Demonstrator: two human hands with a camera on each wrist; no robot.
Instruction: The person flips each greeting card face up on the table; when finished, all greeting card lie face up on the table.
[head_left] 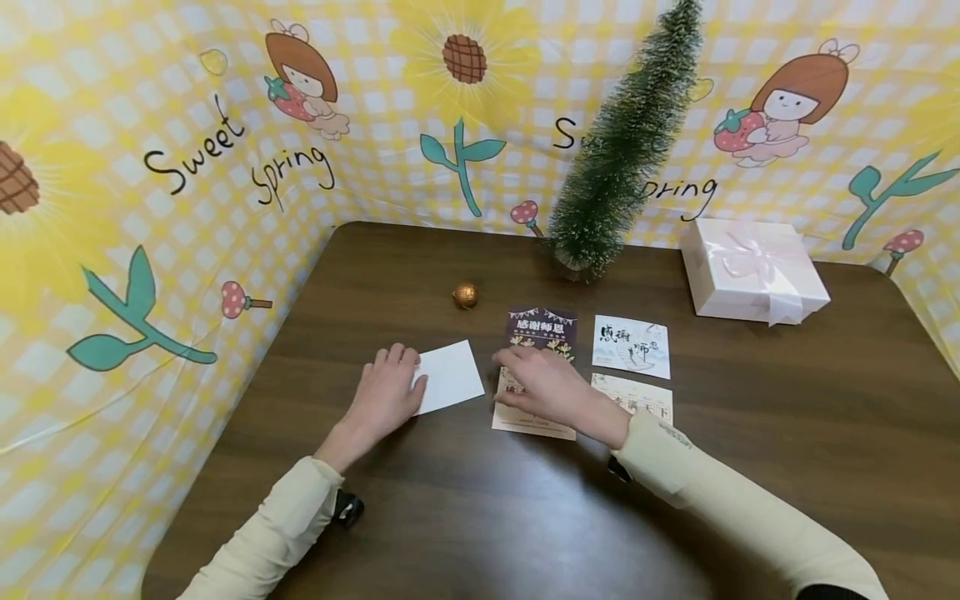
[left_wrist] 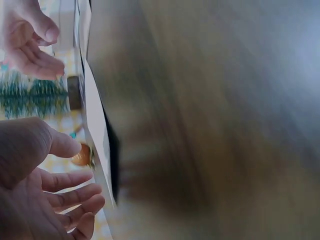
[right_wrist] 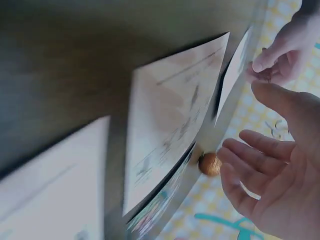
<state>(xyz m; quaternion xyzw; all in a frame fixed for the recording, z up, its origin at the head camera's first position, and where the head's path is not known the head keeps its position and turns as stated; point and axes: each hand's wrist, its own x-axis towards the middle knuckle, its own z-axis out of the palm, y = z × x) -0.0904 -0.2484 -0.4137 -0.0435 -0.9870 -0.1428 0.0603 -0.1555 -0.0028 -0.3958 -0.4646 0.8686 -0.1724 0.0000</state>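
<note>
I am sitting at a dark wooden table (head_left: 465, 517), looking down at both my hands. My left hand (head_left: 386, 396) is lying flat with relaxed fingers on the left edge of a blank white card (head_left: 450, 377), gripping nothing. My right hand (head_left: 543, 387) is hovering low over a cream card (head_left: 528, 421) that is lying just below a dark purple card (head_left: 542, 327); its fingers are spread and loose, and from the wrist view they seem to be holding nothing, though blur is making that hard to confirm. Two more cards are lying to the right: a white one with brush lettering (head_left: 632, 346) and a pale one (head_left: 633, 398) below it. A small gold ball (head_left: 465, 294) is resting beyond the cards, near a bottle-brush tree (head_left: 622, 142) and a white ribboned gift box (head_left: 752, 268).

The cream card is lying flat on smooth wood, so I judge my fingertips could slide it instead of lifting it, pushing it under the purple card or knocking its neighbours out of line. A sweeping sleeve could also set the ball rolling.
</note>
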